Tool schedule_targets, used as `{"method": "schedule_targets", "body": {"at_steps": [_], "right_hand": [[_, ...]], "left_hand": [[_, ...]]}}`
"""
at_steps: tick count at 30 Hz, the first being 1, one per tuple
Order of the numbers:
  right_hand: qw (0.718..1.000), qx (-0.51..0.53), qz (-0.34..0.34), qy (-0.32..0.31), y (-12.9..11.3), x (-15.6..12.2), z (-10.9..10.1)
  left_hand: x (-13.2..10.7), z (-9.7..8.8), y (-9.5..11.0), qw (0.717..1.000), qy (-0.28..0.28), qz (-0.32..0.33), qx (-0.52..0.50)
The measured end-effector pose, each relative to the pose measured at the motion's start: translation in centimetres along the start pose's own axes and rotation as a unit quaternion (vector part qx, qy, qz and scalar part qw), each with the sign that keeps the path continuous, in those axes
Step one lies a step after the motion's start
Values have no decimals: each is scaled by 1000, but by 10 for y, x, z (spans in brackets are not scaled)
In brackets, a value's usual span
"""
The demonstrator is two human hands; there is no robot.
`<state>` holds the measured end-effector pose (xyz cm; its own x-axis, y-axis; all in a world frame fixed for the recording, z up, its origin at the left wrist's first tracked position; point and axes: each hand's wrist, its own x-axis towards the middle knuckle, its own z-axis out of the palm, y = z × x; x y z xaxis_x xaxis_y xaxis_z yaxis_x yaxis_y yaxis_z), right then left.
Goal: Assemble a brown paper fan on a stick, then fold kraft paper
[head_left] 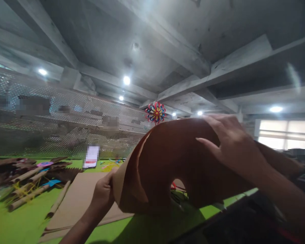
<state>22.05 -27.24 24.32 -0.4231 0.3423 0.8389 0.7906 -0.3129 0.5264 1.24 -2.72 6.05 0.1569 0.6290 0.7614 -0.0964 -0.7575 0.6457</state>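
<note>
The left hand point(104, 188) gripped the bent kraft paper sheet point(165, 159) at nine o'clock; the right hand point(231, 137) spread over two o'clock, pinch undeterminable. The sheet arched above the green tabletop point(15, 225); light, even support likely limited creasing.

Interior: illumination being supplied by overhead lamps point(126, 80).
The grey ceiling point(96, 30) is being crossed by concrete beams point(167, 37); the green tabletop point(22, 223) is being backed by a perforated panel point(91, 125); brightness is being added at right by a window point(287, 130).
</note>
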Motion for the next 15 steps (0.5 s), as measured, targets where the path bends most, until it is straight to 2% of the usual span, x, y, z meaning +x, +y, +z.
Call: {"method": "schedule_targets", "body": {"at_steps": [2,3,6,9,12,14,15], "right_hand": [[997,-25,44,-61,21,-1,4],[995,-26,69,-72,29,-3,6],[990,16,117,-73,41,-6,5],[989,42,123,-73,40,-4,-3],[992,28,117,-42,37,0,-16],[991,-2,133,-22,36,3,-27],[988,-20,153,-24,35,5,-34]], "left_hand": [[-3,-1,-2,999,-27,-14,-40],[-5,-1,-2,998,-31,-16,-48],[-9,-2,4,998,-23,-10,-50],[-7,-6,11,999,3,2,-43],[5,-17,21,998,62,-4,-25],[18,-29,30,989,149,-15,5],[25,-36,35,986,166,-17,29]]}}
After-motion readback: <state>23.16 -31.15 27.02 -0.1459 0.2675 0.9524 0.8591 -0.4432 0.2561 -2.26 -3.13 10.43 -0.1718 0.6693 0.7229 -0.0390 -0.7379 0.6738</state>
